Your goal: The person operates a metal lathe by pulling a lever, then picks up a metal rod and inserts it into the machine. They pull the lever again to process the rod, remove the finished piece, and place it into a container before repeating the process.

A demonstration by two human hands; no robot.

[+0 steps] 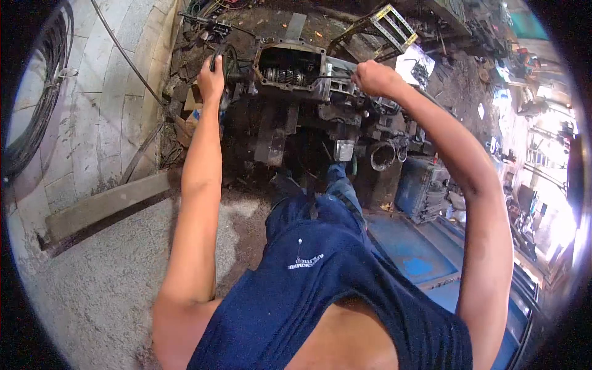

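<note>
In front of me is an open gearbox housing, its cover off and metal gears showing inside. My left hand is at the left end of the housing, closed around the edge of a dark round metal part. Over at the right end, my right hand makes a fist beside the lighter metal casing. What those fingers hold, if anything, is hidden from this angle.
A perforated metal frame stands behind on the dirty ground. Blue metal panels and a blue crate-like block lie to the right. On the left are a block wall, a coiled black cable and a long beam.
</note>
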